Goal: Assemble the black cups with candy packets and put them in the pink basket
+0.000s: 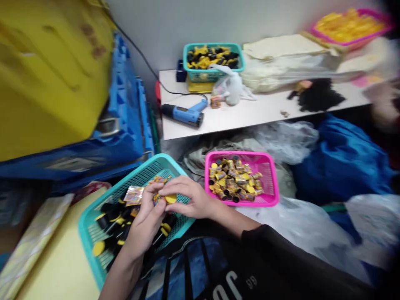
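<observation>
Both hands meet over a teal basket that holds several black and yellow capped pieces. My left hand is closed around a small piece with a printed foil wrapper sticking out to the left. My right hand pinches the same piece at its yellow cap. A pink basket with several wrapped pieces sits just to the right of my hands.
A white table behind carries a blue heat gun, a second teal basket, plastic bags and a black tuft. Another pink basket sits at the far right. Blue crates and a yellow bin stand at left.
</observation>
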Demonstrator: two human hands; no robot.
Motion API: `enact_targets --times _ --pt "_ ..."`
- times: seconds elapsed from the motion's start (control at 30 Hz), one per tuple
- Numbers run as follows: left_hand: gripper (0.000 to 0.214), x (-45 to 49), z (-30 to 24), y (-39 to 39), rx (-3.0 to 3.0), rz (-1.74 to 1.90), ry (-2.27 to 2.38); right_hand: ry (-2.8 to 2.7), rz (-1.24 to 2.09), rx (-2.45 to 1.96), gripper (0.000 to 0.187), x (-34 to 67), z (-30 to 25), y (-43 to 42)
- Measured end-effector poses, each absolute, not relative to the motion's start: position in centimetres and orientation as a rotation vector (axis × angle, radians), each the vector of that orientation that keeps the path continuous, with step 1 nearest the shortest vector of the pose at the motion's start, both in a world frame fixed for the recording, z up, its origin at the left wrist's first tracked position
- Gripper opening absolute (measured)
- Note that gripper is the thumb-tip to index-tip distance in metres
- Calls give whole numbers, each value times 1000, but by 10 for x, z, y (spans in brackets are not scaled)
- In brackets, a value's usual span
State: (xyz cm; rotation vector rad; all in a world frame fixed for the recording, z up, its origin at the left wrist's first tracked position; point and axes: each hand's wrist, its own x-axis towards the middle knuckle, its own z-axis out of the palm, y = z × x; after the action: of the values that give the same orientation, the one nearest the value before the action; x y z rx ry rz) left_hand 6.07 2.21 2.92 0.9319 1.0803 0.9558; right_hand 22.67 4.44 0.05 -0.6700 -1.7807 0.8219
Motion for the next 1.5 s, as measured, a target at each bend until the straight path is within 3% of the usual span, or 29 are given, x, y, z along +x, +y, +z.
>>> enact_targets --times 0.17,0.33,0.4,0.47,0.57,0.73,0.87,0.97,1.1,1.2,1.33,1.4,1.5 --pt "36 110 19 29 938 725 949 -1733 660 -855 27 268 -8 27" --pt "51 117 21 47 1442 491 972 -1620 576 -1144 30 334 -14 10" --pt "52 96 26 57 1652 489 1085 -1490 553 -1495 36 373 -22 2" --pt "49 62 30 62 1728 499 1283 -1473 510 -1884 57 409 -32 -4" --pt "44 -4 29 52 1781 534 1709 -1461 374 -2177 53 426 -42 1" --pt "39 -76 -9 -10 1908 428 2089 -1665 637 -1691 32 327 -23 36" --pt "54 -81 -46 -49 1682 522 2279 -2198 935 -1069 21 199 -13 57" --pt "48 -80 -53 -55 1596 699 2303 -2476 919 -1021 21 128 -23 64" --pt "22 -90 -39 -40 1633 980 2236 -2488 949 -1196 10 93 -38 64" --pt "18 -92 -28 -23 1537 1098 1950 -2294 1145 -1331 22 98 -41 69" --pt "29 -74 -26 1 1142 1117 1524 -1451 1858 -1380 37 109 -35 75" --pt "39 -65 -27 10 933 1123 1350 -1231 1969 -1355 40 108 -31 73" --pt "36 -65 -29 20 746 1147 1255 -1122 1958 -1325 39 103 -25 68"
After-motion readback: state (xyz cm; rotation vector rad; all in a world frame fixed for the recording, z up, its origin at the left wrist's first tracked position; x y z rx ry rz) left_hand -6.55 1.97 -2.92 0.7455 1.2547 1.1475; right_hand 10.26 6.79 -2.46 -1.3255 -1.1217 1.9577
